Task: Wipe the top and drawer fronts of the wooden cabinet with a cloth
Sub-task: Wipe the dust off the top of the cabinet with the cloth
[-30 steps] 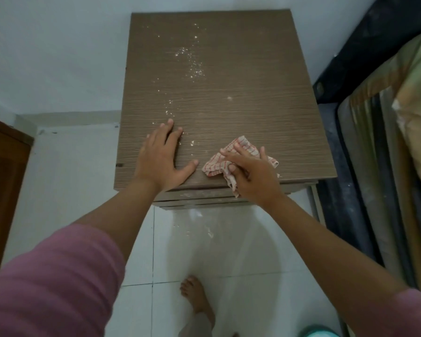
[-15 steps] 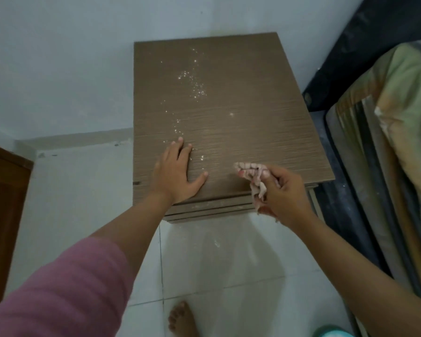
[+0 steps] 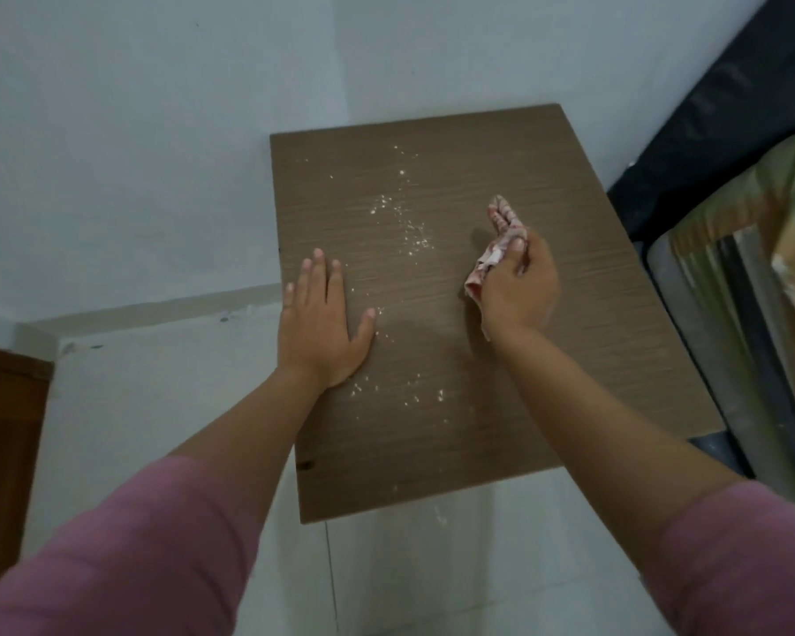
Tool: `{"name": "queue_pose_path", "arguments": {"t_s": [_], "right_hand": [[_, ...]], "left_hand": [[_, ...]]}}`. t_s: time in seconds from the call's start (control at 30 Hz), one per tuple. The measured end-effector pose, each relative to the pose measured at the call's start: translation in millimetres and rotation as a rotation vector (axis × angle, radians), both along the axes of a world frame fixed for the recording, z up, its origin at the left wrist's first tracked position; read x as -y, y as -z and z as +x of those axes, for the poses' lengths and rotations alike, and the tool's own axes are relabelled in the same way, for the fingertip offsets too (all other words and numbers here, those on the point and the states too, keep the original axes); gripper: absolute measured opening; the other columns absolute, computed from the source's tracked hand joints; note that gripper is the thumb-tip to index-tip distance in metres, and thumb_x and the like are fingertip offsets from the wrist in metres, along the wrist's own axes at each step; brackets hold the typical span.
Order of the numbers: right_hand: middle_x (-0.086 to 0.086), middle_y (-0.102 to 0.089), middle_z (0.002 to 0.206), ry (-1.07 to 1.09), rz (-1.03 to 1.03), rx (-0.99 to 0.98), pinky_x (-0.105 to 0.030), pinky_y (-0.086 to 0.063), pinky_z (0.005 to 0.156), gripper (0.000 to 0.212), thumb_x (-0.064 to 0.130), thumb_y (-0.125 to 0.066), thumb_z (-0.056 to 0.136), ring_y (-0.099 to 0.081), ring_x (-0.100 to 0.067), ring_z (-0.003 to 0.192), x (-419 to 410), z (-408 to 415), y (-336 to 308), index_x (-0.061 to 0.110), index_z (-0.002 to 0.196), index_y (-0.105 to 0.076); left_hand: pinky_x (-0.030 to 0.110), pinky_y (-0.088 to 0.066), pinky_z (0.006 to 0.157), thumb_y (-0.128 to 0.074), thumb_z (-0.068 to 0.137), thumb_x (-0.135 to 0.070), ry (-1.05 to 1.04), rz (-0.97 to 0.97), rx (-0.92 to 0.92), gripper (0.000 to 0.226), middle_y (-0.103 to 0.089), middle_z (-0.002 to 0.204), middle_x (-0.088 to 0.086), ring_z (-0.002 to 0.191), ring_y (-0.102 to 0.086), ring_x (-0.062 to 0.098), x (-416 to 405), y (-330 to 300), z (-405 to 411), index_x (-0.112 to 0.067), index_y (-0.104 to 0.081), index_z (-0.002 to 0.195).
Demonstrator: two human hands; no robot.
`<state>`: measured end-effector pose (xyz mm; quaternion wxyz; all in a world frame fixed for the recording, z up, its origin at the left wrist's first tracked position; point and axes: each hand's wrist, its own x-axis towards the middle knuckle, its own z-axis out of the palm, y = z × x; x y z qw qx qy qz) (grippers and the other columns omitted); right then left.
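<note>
Left hand (image 3: 324, 323): flat, fingers spread on cabinet top (image 3: 547, 397).
Right hand (image 3: 519, 286): grips bunched checked cloth (image 3: 496, 243); fingertips hidden.
Drawer fronts: out of sight.
White powder (image 3: 409, 222): scattered.

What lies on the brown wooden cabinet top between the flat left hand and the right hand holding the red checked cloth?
Scattered white powder specks on bare wood, seen in the head view.

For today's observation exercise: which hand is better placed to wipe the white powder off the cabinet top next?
Right. The right hand already grips the cloth just beside the white powder, while the left hand lies flat and empty on the cabinet top.
</note>
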<state>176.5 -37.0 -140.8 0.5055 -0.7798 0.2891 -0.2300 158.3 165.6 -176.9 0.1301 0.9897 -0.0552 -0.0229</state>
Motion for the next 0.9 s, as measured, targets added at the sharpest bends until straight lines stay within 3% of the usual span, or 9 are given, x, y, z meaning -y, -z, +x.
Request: {"name": "queue_pose_path", "arguments": {"t_s": [0.1,0.13,0.2,0.27,0.43,0.7,0.9], "right_hand": [[-0.003,-0.061,0.127,-0.015,-0.085,-0.156,-0.053,-0.017,0.115,0.04,0.034,-0.035,0.094,-0.048,-0.023,0.125,-1.6,30.5,20.0,0.021,0.124,-0.058],[-0.003,-0.053,0.137,-0.028,-0.149,-0.257,-0.049,-0.002,0.117,0.041,0.033,-0.035,0.096,-0.037,-0.022,0.135,-1.5,38.6,24.7,0.021,0.131,-0.052],[-0.001,-0.033,0.151,-0.074,-0.276,-0.404,-0.043,0.011,0.114,0.043,0.032,-0.033,0.099,-0.015,-0.018,0.145,-3.3,51.7,28.1,0.022,0.14,-0.04],[0.001,-0.023,0.155,-0.101,-0.341,-0.445,-0.047,0.012,0.113,0.043,0.032,-0.031,0.099,-0.006,-0.019,0.146,-6.1,65.6,28.2,0.023,0.141,-0.039],[0.006,-0.019,0.157,-0.131,-0.368,-0.481,-0.049,0.011,0.112,0.043,0.036,-0.027,0.099,-0.004,-0.021,0.146,-9.7,109.8,29.9,0.03,0.139,-0.042],[0.005,-0.022,0.156,-0.257,-0.441,-0.468,-0.049,0.008,0.113,0.04,0.032,-0.029,0.099,-0.009,-0.022,0.146,-12.8,179.2,27.6,0.03,0.136,-0.045],[0.007,-0.036,0.149,-0.403,-0.447,-0.374,-0.044,0.005,0.115,0.037,0.031,-0.036,0.097,-0.019,-0.02,0.144,-14.1,213.0,28.9,0.03,0.13,-0.052]], "left_hand": [[0.045,-0.009,0.116,-0.031,0.089,-0.058,0.0,0.005,0.022,0.08,-0.007,0.158,0.013,0.145,-0.005,0.026,-0.3,2.0,0.3,-0.008,-0.015,0.148],[0.046,-0.012,0.116,-0.033,0.088,-0.058,-0.002,0.001,0.024,0.08,-0.01,0.157,0.014,0.145,-0.008,0.027,-0.3,0.9,0.6,-0.007,-0.017,0.148],[0.047,-0.016,0.116,-0.036,0.088,-0.058,-0.001,0.002,0.009,0.08,-0.012,0.157,0.014,0.144,-0.01,0.028,-0.1,-0.6,1.9,-0.007,-0.019,0.147],[0.048,-0.017,0.115,-0.037,0.088,-0.057,0.0,0.0,-0.015,0.08,-0.012,0.157,0.014,0.144,-0.01,0.028,0.1,-1.6,2.5,-0.007,-0.019,0.147],[0.047,-0.016,0.115,-0.039,0.087,-0.057,-0.022,-0.013,-0.065,0.08,-0.013,0.157,0.013,0.144,-0.01,0.028,0.8,-5.4,2.5,-0.007,-0.021,0.147],[0.048,-0.018,0.114,-0.039,0.086,-0.056,-0.042,-0.008,-0.138,0.08,-0.013,0.157,0.011,0.145,-0.009,0.025,2.3,-10.4,3.5,-0.008,-0.022,0.147],[0.05,-0.019,0.113,-0.041,0.086,-0.055,-0.059,-0.02,-0.163,0.079,-0.014,0.157,0.01,0.145,-0.008,0.025,3.3,-12.4,3.9,-0.008,-0.023,0.147]]}}
